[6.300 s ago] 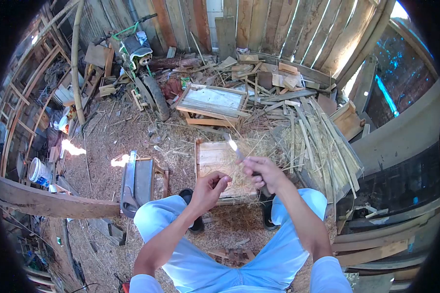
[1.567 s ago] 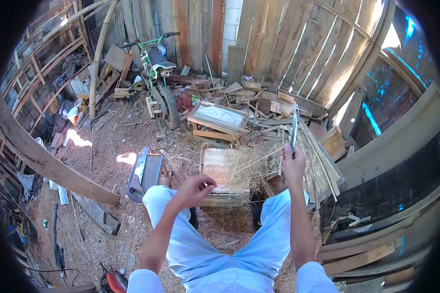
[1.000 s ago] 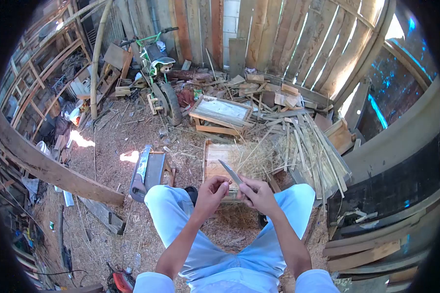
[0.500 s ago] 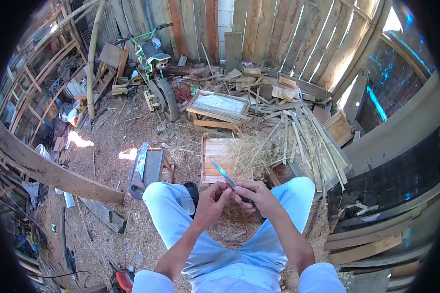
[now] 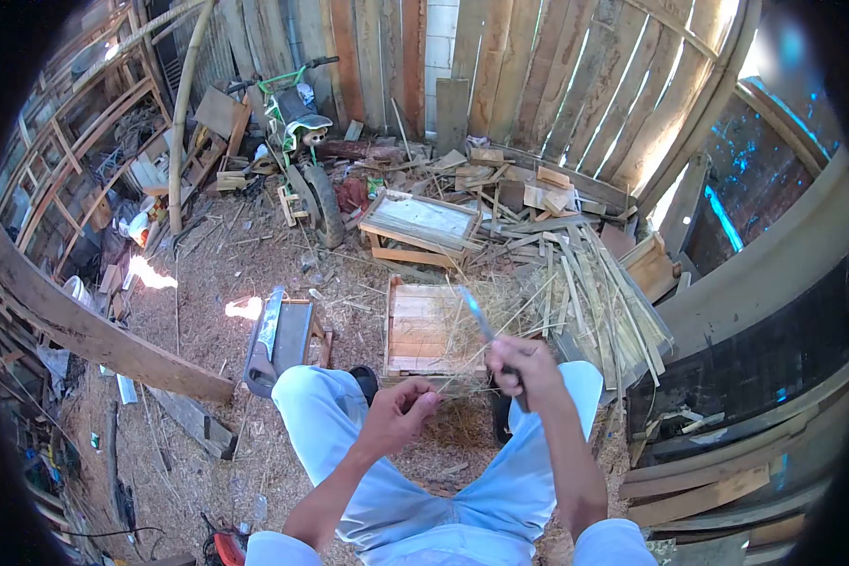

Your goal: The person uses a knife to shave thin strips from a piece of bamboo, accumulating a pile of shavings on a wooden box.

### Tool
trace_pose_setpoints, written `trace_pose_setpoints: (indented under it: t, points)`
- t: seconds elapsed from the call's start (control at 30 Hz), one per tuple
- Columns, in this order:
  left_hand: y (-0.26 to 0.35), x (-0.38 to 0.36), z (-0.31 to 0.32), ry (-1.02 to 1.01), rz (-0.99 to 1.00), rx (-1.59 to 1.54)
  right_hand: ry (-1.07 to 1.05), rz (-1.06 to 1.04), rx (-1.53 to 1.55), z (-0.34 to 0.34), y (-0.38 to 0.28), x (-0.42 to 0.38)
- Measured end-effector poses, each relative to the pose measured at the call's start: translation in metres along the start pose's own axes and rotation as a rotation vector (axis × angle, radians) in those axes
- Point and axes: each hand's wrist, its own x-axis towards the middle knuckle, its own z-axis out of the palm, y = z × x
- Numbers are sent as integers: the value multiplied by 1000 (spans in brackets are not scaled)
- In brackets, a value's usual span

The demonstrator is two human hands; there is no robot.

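Note:
My right hand (image 5: 526, 371) is closed around the dark handle of a knife (image 5: 478, 316), held above my right knee with its shiny blade pointing up and forward. Lower and to the left, my left hand (image 5: 398, 415) is closed, thumb and fingertips pinched together between my knees. Whatever sits in that pinch is too thin to make out against the litter behind it. The two hands are apart. Beyond them on the ground lies a shallow wooden box (image 5: 423, 325), with a heap of fine shavings (image 5: 500, 307) over its right side.
A saw (image 5: 270, 330) lies on a small dark-topped stool (image 5: 292, 332) at the left. Further off are a slatted frame (image 5: 420, 222), a small motorbike (image 5: 302, 141) and piled wood scraps. Long thin strips (image 5: 590, 292) lie right of the box. A beam (image 5: 113, 330) crosses the left side.
My hands have moved apart. The right hand has carried the knife up, right and forward, while the left has dropped slightly down and left. The view has shifted a little.

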Motion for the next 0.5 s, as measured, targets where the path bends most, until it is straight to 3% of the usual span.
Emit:
trace_pose_setpoints:
  t: [0.17, 0.37, 0.5]
  points:
    - [-13, 5, -14, -74, -94, -32, 22, -43, 2, -17, -14, 9]
    - [-1, 14, 1, 5, 54, 113, -239, 111, -36, 24, 29, 5]
    - [10, 10, 2, 27, 96, 217, -226, 94, -61, 27, 27, 3]
